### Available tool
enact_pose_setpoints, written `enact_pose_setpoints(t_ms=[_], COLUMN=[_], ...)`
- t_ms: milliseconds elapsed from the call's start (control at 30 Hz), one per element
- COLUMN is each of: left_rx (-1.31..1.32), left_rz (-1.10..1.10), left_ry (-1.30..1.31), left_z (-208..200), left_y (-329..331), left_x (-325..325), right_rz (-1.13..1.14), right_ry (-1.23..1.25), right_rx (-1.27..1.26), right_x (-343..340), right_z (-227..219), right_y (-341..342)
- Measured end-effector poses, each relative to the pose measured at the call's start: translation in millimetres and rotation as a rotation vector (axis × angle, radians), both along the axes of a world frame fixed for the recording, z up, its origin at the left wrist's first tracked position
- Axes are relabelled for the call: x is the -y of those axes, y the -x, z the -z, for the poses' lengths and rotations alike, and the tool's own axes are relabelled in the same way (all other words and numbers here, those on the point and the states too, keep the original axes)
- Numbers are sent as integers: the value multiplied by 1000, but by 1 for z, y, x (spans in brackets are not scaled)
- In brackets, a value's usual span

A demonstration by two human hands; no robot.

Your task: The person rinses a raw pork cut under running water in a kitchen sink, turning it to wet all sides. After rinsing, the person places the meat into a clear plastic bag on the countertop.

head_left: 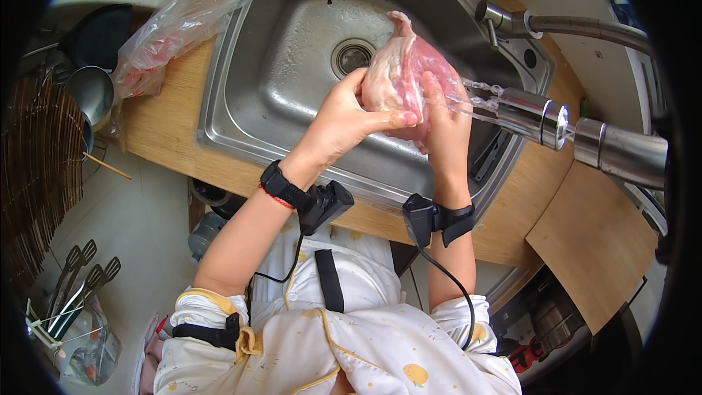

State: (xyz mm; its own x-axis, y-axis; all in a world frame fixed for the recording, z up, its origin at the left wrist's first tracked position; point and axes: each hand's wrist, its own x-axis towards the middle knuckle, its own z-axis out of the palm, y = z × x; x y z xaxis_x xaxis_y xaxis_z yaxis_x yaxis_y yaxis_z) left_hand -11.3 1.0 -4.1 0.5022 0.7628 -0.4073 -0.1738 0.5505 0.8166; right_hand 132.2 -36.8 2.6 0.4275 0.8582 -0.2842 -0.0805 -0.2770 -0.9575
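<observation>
Between both hands, over the sink (pixel 252 95), hangs a piece of raw pink meat (pixel 391 77) with a pale, fatty side. My left hand (pixel 347 117) grips its left side, thumb lying across the front. On the right side my right hand (pixel 446 113) holds the meat, its thumb pressed against the pink flesh. Water runs from the metal faucet (pixel 530 117) onto the right hand and the meat's right side. The fingers behind the meat are hidden. Left of the meat, the drain (pixel 352 57) shows in the sink's bottom.
A clear plastic bag (pixel 183 29) with reddish contents lies on the wooden counter (pixel 164 113) left of the sink. Further left are a ladle (pixel 91 93) and a brown slatted mat (pixel 44 168). Slotted utensils (pixel 84 274) stand in a rack at lower left. A wooden board (pixel 592 241) is at right.
</observation>
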Motion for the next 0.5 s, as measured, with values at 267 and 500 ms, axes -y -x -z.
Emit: enact_pose_setpoints(t_ms=[267,500], left_rx=[-10,-21], left_rz=[41,-93], left_ry=[69,162], left_z=[3,6], left_y=[6,1], left_x=[-12,-5], right_rz=[109,238], right_ry=[105,173], right_rx=[-368,-551], right_x=[2,5], right_z=[-1,8], right_y=[-2,-1])
